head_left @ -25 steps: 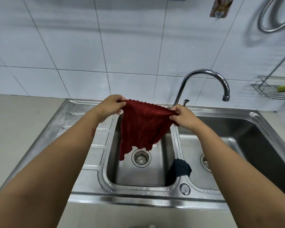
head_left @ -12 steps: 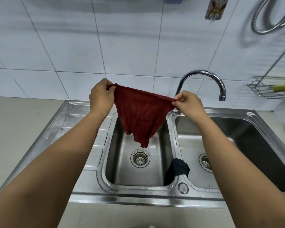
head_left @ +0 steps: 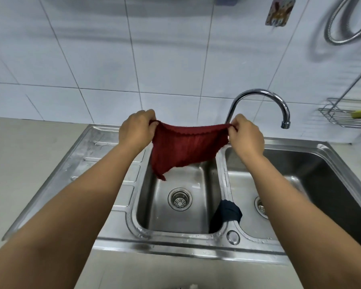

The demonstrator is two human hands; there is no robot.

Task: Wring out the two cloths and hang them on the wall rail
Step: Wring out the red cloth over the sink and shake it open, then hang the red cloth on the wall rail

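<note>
Red cloth (head_left: 186,147) higher now, stretched wider between both hands (head_left: 137,129).

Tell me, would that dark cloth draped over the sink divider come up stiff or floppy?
Probably floppy: the dark cloth slumps in soft folds over the sink divider. Likely light too, though possibly wet and heavier for it; I cannot tell. The red cloth sags between both hands, hinting at similar limp fabric.

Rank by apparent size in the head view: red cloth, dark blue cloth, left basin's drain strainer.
1. red cloth, spread between both hands
2. dark blue cloth, bunched on the basin divider and nearer the camera, so true size unsure
3. drain strainer
</note>
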